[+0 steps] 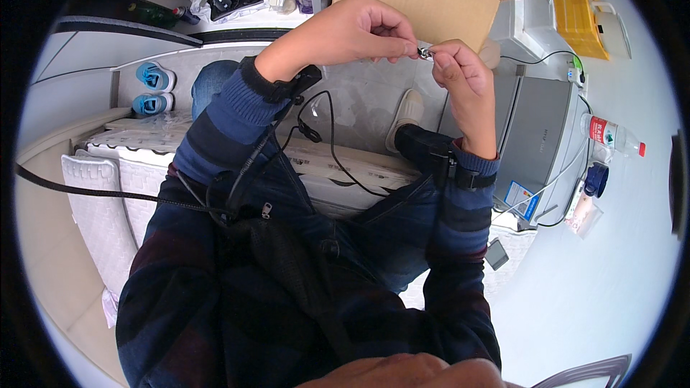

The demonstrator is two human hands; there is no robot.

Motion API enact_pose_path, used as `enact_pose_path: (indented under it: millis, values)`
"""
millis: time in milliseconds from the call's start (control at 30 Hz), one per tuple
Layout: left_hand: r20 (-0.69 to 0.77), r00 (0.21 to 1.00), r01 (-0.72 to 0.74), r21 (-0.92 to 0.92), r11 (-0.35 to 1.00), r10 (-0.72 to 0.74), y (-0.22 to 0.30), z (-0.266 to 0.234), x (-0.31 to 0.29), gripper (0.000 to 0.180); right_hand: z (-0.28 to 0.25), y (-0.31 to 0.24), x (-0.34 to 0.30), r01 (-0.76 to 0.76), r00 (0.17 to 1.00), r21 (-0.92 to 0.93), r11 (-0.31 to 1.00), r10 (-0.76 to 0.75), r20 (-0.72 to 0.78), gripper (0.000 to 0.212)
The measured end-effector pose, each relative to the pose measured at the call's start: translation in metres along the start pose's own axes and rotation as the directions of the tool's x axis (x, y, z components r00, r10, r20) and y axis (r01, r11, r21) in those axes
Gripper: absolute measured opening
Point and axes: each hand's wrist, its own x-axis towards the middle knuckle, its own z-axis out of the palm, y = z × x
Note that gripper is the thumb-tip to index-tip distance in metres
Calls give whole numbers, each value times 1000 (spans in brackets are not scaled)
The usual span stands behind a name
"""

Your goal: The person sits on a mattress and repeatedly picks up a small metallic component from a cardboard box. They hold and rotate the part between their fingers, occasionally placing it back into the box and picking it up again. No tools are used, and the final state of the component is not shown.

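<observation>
Metal piece [426, 54] is up in the air, held between both hands, nothing under it. Small and shiny, darker at its left end; too small to tell what exactly.

Left hand [366, 32]: thumb and forefinger closed on the dark end, no gap visible; other fingers curled in loosely. Right hand [466, 75]: thumb and forefinger pinched on the shiny end, rest folded toward the palm. Neither hand is spread.

Key relation: piece sits straight between the two pinches, right of the left fingertips, left of the right ones. Long axis looks roughly side to side, in line with both grips, maybe dropping slightly to the right. Neither hand is nearer; both touch it. One part or two joined, can't tell, fingertips cover the ends.

Around it: open box [420, 0] behind, its lower edge running just past the fingertips, right hand by its lower right corner. Fridge [543, 129] right of the right forearm, bottle [607, 133] past its right edge. Phone-like slab [496, 253] beside the right sleeve. Thin cable [333, 129] loops between the legs, well apart from the piece. Beige slipper [408, 111] on the floor below the hands; blue shoes [154, 88] well off to the left.
</observation>
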Motion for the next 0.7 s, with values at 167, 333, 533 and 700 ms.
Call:
enact_pose_path:
  millis: [167,333,533,700]
  values:
    - [-7,1000,0,-9,1000,0,-1,0,1,15,1,1,1,8,1000,-7,1000,-8,-8,17]
    - [-13,1000,3,-2,1000,-3,-1,1,1,15,1,1,2,9,1000,10,1000,-9,-4,17]
    - [10,1000,-2,22,1000,2,-1,0,1,14,-3,4,2,-3,1000,47,999,1,26,18]
    - [48,999,6,31,1000,-8,-1,-3,-1,13,-8,8,2,-40,996,88,995,34,79,19]
